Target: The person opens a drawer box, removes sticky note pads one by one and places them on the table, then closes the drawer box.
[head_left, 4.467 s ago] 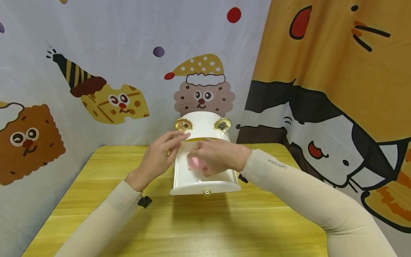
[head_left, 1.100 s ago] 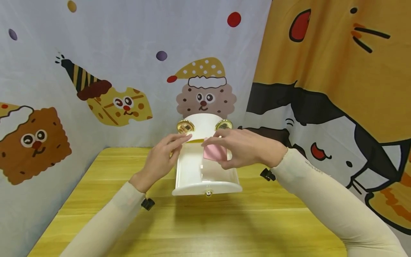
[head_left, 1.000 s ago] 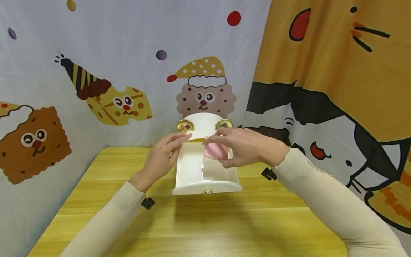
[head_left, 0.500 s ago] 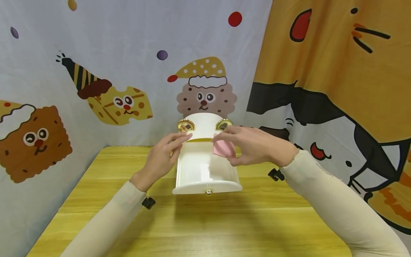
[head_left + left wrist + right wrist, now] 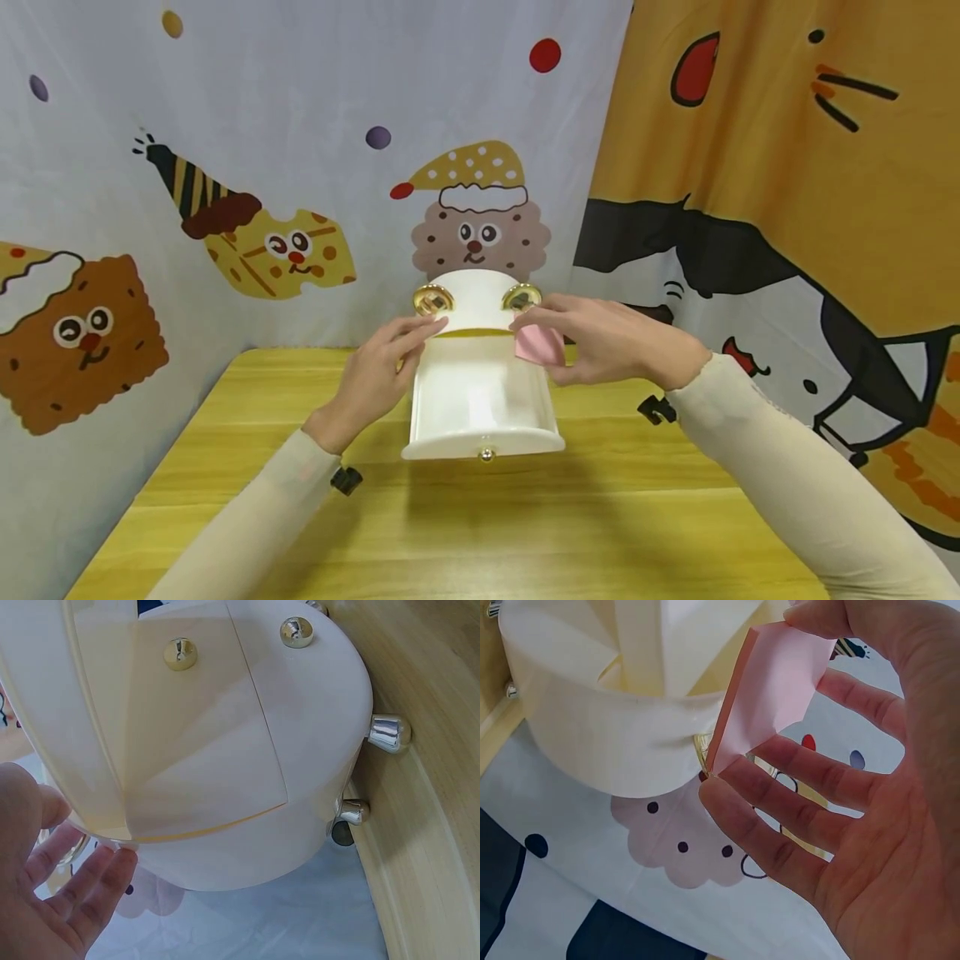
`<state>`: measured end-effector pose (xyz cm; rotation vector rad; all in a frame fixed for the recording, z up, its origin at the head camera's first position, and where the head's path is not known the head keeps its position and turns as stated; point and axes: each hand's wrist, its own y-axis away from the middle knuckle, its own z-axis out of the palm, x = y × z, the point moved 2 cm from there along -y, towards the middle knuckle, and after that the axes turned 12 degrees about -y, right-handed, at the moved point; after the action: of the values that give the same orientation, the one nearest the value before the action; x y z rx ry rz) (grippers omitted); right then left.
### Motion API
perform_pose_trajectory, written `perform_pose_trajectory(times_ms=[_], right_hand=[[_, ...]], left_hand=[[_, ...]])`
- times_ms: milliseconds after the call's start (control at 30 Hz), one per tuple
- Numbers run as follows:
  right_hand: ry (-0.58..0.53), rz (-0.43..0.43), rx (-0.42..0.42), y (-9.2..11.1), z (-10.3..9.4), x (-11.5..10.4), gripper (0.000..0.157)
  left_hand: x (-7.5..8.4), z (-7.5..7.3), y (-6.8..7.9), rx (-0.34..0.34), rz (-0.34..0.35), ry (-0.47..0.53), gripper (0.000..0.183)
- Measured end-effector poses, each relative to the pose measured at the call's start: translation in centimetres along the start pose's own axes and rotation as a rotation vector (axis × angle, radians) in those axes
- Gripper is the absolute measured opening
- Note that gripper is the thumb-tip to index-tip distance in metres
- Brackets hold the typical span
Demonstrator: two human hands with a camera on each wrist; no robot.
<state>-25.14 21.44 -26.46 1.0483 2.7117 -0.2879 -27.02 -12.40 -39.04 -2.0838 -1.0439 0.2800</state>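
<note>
head view: right hand (image 5: 611, 337), right of centre, pinches a pink pad (image 5: 538, 346) by the upper right of the drawer (image 5: 482, 396); left hand (image 5: 371, 365), left of centre, touches the white box (image 5: 476, 302). left wrist: fingers loosely spread, lower left; light steadying seems enough. right wrist: pad upper centre, edges between thumb and fingertips; best squeeze gently, lest it buckle.

The pad (image 5: 538, 344) in the right hand (image 5: 618, 340) looks like matt paper. Left of that hand, the drawer (image 5: 480, 404) looks glossy plastic, its knob (image 5: 487, 455) shiny metal. Beneath, a wood-grained table (image 5: 637, 517); beyond, matt cloth (image 5: 292, 100).
</note>
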Motion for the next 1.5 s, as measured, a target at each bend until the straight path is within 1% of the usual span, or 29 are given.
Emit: perform_pose_trajectory(times_ms=[300, 733, 1133, 1500], right_hand=[[-0.006, 0.013, 0.001, 0.4, -0.1, 1.2, 0.074], [-0.03, 0.046, 0.038, 1.1, -0.2, 3.2, 0.069], [-0.055, 0.103, 0.052, 1.5, -0.1, 5.2, 0.066], [-0.042, 0.129, 0.082, 1.7, 0.3, 7.2, 0.066]], left_hand=[[-0.2, 0.1, 0.1, -0.012, -0.016, 0.016, 0.051], [-0.3, 0.2, 0.1, 0.003, 0.001, 0.023, 0.051], [-0.2, 0.2, 0.1, 0.002, -0.002, 0.017, 0.051], [-0.3, 0.4, 0.0, 0.004, -0.002, 0.019, 0.052]])
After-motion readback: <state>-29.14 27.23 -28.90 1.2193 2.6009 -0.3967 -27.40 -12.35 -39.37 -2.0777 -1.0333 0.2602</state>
